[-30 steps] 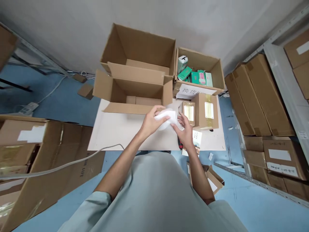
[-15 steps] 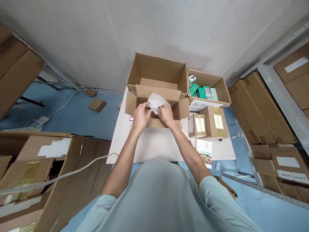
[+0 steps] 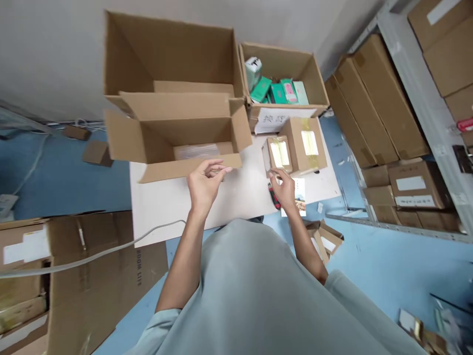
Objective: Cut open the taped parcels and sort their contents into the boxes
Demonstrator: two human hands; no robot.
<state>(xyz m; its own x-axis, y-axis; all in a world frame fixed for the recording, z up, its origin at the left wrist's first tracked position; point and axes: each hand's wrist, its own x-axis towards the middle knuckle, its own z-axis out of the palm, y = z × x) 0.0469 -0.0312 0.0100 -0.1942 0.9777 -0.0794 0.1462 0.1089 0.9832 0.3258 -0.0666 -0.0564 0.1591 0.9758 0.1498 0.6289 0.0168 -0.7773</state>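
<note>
In front of me an open cardboard box [image 3: 162,172] has its flaps folded outward, and a pale, translucent sheet or wrap [image 3: 195,152] lies on its bottom. My left hand [image 3: 205,185] hovers by the near flap with curled fingers, thumb a little apart, nothing visible in it. On the right, my right hand [image 3: 284,190] is loosely bent with thumb and forefinger apart. Its fingertips are close to a small taped carton [image 3: 280,154]; whether they touch cannot be told. Beside that hand lies a red and black tool [image 3: 274,196], partly hidden, on the white table [image 3: 236,192].
Behind stands a larger open box [image 3: 192,54]. A box of green packets [image 3: 277,93] is at the back right, with a bigger taped carton [image 3: 305,143] before it. A printed booklet [image 3: 300,190] lies at the edge. A cable [image 3: 121,246] crosses the left; shelves [image 3: 406,88] stand right.
Both hands have left the inside of the box and the white wrapping they held. My right hand has moved right toward the small carton. The view has turned right.
</note>
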